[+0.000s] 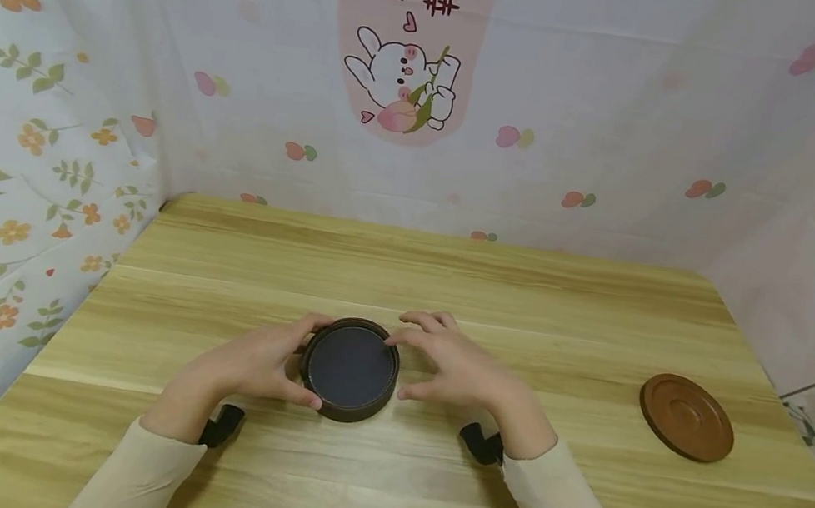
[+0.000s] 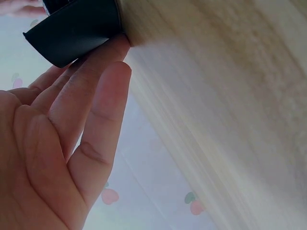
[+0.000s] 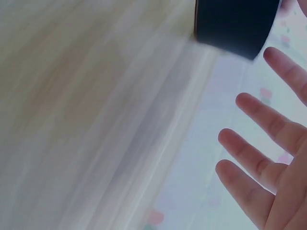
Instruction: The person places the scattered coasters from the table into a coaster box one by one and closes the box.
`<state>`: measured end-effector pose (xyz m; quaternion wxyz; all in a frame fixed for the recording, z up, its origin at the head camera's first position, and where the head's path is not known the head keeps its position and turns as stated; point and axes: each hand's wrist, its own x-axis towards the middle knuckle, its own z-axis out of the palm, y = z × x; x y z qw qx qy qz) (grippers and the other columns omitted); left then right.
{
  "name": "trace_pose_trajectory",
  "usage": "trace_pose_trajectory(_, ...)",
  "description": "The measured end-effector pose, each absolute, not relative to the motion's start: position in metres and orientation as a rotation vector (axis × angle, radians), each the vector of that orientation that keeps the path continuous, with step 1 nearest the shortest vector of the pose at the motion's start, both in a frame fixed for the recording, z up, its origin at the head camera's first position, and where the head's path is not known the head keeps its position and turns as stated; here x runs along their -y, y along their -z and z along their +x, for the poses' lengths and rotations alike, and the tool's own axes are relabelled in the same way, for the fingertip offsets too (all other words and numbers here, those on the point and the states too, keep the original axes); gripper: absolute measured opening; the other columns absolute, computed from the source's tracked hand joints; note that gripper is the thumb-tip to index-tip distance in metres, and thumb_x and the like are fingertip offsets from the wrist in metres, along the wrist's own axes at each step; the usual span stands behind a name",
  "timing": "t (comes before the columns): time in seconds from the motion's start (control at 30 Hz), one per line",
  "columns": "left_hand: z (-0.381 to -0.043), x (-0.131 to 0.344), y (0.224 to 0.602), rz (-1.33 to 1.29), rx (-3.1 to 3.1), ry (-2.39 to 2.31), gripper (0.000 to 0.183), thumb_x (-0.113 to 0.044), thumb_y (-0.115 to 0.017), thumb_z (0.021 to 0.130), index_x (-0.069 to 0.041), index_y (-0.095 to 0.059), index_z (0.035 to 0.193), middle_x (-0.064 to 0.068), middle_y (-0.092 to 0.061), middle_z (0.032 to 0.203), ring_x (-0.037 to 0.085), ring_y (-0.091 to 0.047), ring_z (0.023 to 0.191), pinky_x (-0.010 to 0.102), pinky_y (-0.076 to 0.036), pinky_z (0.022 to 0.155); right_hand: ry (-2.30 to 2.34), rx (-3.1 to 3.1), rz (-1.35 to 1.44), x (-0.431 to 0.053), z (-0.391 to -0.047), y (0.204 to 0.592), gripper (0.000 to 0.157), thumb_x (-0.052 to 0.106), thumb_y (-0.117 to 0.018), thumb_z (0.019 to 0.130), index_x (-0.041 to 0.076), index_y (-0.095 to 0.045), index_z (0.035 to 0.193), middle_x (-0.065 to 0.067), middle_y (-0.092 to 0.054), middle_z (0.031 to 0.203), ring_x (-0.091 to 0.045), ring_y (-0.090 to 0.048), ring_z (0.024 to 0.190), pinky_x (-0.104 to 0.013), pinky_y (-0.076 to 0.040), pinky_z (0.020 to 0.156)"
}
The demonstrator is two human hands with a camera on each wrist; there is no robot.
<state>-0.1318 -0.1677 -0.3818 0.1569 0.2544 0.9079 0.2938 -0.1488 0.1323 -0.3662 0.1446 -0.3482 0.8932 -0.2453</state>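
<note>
A round black case (image 1: 352, 368) with a stitched rim and a flat dark top sits on the wooden table, left of the middle. My left hand (image 1: 263, 359) holds its left side, thumb at the front and forefinger at the back rim. In the left wrist view, fingertips lie against the black wall (image 2: 79, 33) of the case. My right hand (image 1: 459, 365) is at the right side with fingers spread; the forefinger tip overlaps the rim in the head view. In the right wrist view, several fingers (image 3: 259, 112) stand apart from the case (image 3: 235, 26).
A round brown coaster (image 1: 686, 417) with ringed grooves lies on the right of the table (image 1: 405, 271). Black wrist mounts (image 1: 482, 444) show below both wrists. A printed cloth (image 1: 273, 46) hangs behind the table, and a flowered one (image 1: 23, 185) hangs at the left.
</note>
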Motion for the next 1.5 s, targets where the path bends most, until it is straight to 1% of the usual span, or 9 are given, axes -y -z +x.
trace_pose_trajectory(0.37,-0.129,0.167,0.38,0.703,-2.618,-0.814,0.104,-0.051,-0.088,0.069,-0.015,-0.034,0.15,0.011,-0.062,0.137,0.032,-0.058,0.127,0.055,-0.045,0.103,0.74,-2.689,-0.875,-0.176,-0.144,0.366,0.059,0.03,-0.08,0.085,0.015,-0.057,0.138,-0.017,-0.036,0.157,-0.041,-0.034,0.138,-0.058,-0.043,0.103)
trace_pose_trajectory(0.53,-0.129,0.168,0.381,0.709,-2.616,-0.818,0.104,-0.051,-0.088,0.069,-0.015,-0.034,0.15,0.011,-0.062,0.136,0.032,-0.058,0.127,0.055,-0.045,0.103,0.745,-2.757,-0.798,-0.198,-0.143,0.367,0.059,0.031,-0.078,0.086,0.013,-0.057,0.138,-0.018,-0.037,0.156,-0.046,-0.034,0.138,-0.062,-0.041,0.104)
trace_pose_trajectory(0.67,-0.129,0.169,0.381,0.711,-2.618,-0.825,0.104,-0.051,-0.088,0.069,-0.015,-0.034,0.15,0.01,-0.062,0.137,0.032,-0.058,0.127,0.055,-0.045,0.104,0.781,-2.79,-0.757,-0.215,-0.141,0.367,0.056,0.029,-0.076,0.088,0.011,-0.057,0.137,-0.02,-0.039,0.154,-0.048,-0.034,0.138,-0.065,-0.039,0.104)
trace_pose_trajectory(0.83,-0.128,0.168,0.381,0.703,-2.622,-0.823,0.103,-0.05,-0.088,0.069,-0.016,-0.035,0.15,0.009,-0.061,0.137,0.031,-0.058,0.128,0.055,-0.045,0.104,0.836,-2.809,-0.713,-0.237,-0.137,0.366,0.054,0.031,-0.072,0.091,0.008,-0.056,0.137,-0.023,-0.039,0.152,-0.05,-0.032,0.138,-0.069,-0.035,0.103)
trace_pose_trajectory(1.1,-0.128,0.168,0.38,0.693,-2.607,-0.829,0.104,-0.049,-0.088,0.069,-0.014,-0.034,0.15,0.011,-0.062,0.136,0.031,-0.058,0.127,0.054,-0.045,0.104,0.854,-2.823,-0.595,-0.274,-0.132,0.361,0.056,0.033,-0.069,0.094,0.005,-0.052,0.14,-0.028,-0.033,0.153,-0.056,-0.025,0.137,-0.074,-0.03,0.099)
trace_pose_trajectory(1.2,-0.128,0.168,0.38,0.692,-2.608,-0.826,0.103,-0.048,-0.088,0.07,-0.014,-0.034,0.15,0.01,-0.062,0.136,0.031,-0.058,0.127,0.054,-0.045,0.104,0.834,-2.841,-0.53,-0.289,-0.129,0.361,0.057,0.033,-0.068,0.094,0.004,-0.051,0.14,-0.028,-0.032,0.153,-0.058,-0.023,0.137,-0.075,-0.029,0.098)
trace_pose_trajectory(1.4,-0.129,0.168,0.379,0.689,-2.611,-0.826,0.102,-0.047,-0.088,0.069,-0.015,-0.034,0.15,0.01,-0.063,0.135,0.031,-0.059,0.126,0.054,-0.046,0.103,0.806,-2.887,-0.454,-0.316,-0.123,0.363,0.056,0.032,-0.069,0.094,0.002,-0.052,0.139,-0.032,-0.033,0.151,-0.061,-0.023,0.134,-0.076,-0.029,0.095)
trace_pose_trajectory(1.5,-0.129,0.168,0.379,0.702,-2.616,-0.818,0.102,-0.048,-0.088,0.07,-0.015,-0.034,0.15,0.011,-0.063,0.135,0.031,-0.059,0.126,0.054,-0.046,0.103,0.79,-2.901,-0.398,-0.329,-0.12,0.366,0.056,0.033,-0.068,0.095,0.003,-0.051,0.139,-0.033,-0.031,0.151,-0.062,-0.02,0.134,-0.076,-0.029,0.091)
